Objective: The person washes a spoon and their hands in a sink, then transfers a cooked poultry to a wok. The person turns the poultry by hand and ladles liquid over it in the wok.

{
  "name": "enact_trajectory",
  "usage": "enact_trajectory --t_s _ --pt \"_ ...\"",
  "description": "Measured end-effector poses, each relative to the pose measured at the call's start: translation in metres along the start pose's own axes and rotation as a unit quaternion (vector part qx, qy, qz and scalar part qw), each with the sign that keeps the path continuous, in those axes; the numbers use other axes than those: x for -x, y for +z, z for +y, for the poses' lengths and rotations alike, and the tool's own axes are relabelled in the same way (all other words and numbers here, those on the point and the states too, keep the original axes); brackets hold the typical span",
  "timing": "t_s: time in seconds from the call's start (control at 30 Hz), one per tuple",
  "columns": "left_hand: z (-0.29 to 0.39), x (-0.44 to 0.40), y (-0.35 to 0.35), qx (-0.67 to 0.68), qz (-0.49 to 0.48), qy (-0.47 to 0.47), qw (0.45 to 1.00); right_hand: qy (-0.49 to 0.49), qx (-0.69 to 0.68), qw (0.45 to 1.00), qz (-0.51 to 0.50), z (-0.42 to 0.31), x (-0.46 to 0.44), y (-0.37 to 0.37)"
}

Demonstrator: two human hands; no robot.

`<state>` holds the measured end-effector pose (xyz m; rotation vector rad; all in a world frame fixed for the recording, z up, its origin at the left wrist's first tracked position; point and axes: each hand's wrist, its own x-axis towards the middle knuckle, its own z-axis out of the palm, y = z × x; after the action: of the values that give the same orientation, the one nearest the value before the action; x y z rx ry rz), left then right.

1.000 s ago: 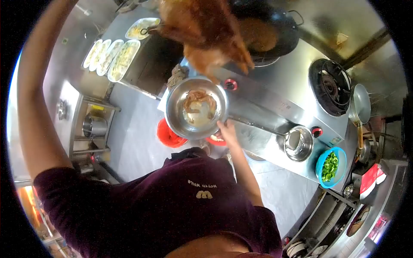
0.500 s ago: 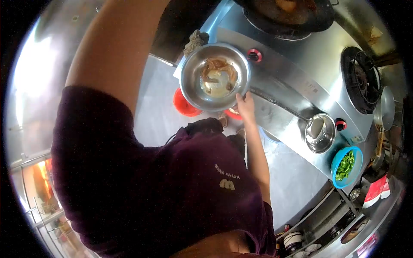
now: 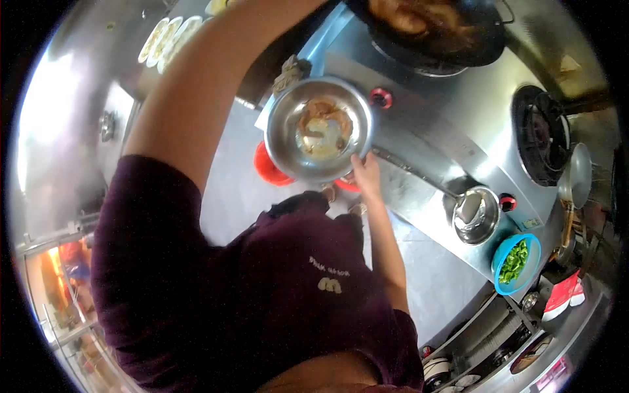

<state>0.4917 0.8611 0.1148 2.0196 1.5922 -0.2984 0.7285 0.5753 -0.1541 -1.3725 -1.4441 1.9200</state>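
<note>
My right hand (image 3: 365,175) grips the near right rim of a wide metal bowl (image 3: 278,134), its fingers partly hidden by the bowl. Brown, glossy strips of food (image 3: 319,108) and some pale liquid lie in the bottom of the bowl. My left arm (image 3: 223,72) stretches up past the top edge of the picture, so my left hand is out of sight. At the top, a dark wok (image 3: 481,46) sits over the stove and holds brownish pieces (image 3: 406,19), blurred. Beside my right hand lies the handle of a ladle (image 3: 419,175), whose head rests in a small metal pot (image 3: 486,229).
A blue basin (image 3: 501,278) of chopped green vegetables (image 3: 514,262) stands at the counter's right end. Another burner (image 3: 540,134) and a pan (image 3: 580,171) are behind. A red container (image 3: 270,167) is on the floor. A crumpled cloth (image 3: 291,72) lies by the bowl.
My left arm has swung right at the top, and more brownish food shows in the wok. The bowl, still in my right hand, sits slightly lower left; the whole view has shifted a little.
</note>
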Motion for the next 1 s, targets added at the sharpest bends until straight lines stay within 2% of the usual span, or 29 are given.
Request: enact_trajectory --t_s 0.03,0.1,0.13,0.17,0.23,0.27,0.33,0.4,0.5,0.57,0.6,0.73,0.77,0.8,0.83,0.9,1.0 --pt "0.006 -0.001 0.009 -0.036 -0.027 0.008 0.999 0.017 -0.017 1.000 0.000 -0.008 0.005 0.000" --pt "0.007 -0.003 0.034 -0.147 0.107 -0.005 0.983 0.022 -0.027 0.999 -0.011 -0.017 0.011 -0.001" --pt "0.013 -0.001 0.036 -0.128 0.110 -0.042 0.985 0.024 -0.017 1.000 -0.004 -0.016 0.010 0.000" --pt "0.002 -0.014 0.044 -0.165 0.144 -0.019 0.976 -0.044 0.027 0.998 0.029 0.021 -0.007 0.005" --pt "-0.006 -0.033 0.058 -0.195 0.181 -0.038 0.963 -0.048 0.052 0.997 0.027 0.030 -0.012 0.005" --pt "0.005 -0.034 0.056 -0.286 0.158 -0.093 0.941 -0.021 0.035 0.999 0.018 0.012 -0.005 0.003" --pt "-0.014 -0.049 0.064 -0.304 0.188 -0.119 0.926 0.033 0.000 0.999 -0.001 -0.021 0.011 -0.001" --pt "-0.016 -0.056 0.065 -0.317 0.197 -0.149 0.916 0.032 0.014 0.999 0.002 -0.024 0.007 0.000" --pt "-0.002 -0.042 0.056 -0.278 0.228 -0.120 0.925 0.010 0.030 0.999 0.012 -0.014 0.010 0.000" --pt "0.023 0.000 0.053 -0.219 0.281 -0.076 0.931 0.013 0.034 0.999 -0.011 0.002 -0.001 -0.002" --pt "0.035 0.025 0.053 -0.187 0.314 -0.039 0.930 -0.012 -0.009 1.000 -0.016 0.004 0.001 -0.002" --pt "0.057 0.130 0.094 -0.061 0.495 0.096 0.862 0.033 -0.052 0.998 -0.004 -0.012 0.015 -0.014" --pt "0.049 0.143 0.134 -0.001 0.417 -0.019 0.909 0.043 -0.068 0.997 0.009 -0.010 0.017 -0.018" --pt "0.044 0.159 0.169 0.007 0.502 0.005 0.865 0.043 -0.067 0.997 0.009 -0.007 0.017 -0.022" --pt "0.017 0.156 0.216 -0.029 0.493 -0.002 0.870 0.042 -0.066 0.997 0.009 -0.004 0.016 -0.027" --pt "0.006 0.166 0.286 0.003 0.312 -0.145 0.939 0.045 -0.062 0.997 0.007 -0.004 0.019 -0.032" --pt "-0.019 0.149 0.366 -0.020 0.262 -0.196 0.945 0.044 -0.047 0.998 0.003 -0.017 0.023 -0.038"
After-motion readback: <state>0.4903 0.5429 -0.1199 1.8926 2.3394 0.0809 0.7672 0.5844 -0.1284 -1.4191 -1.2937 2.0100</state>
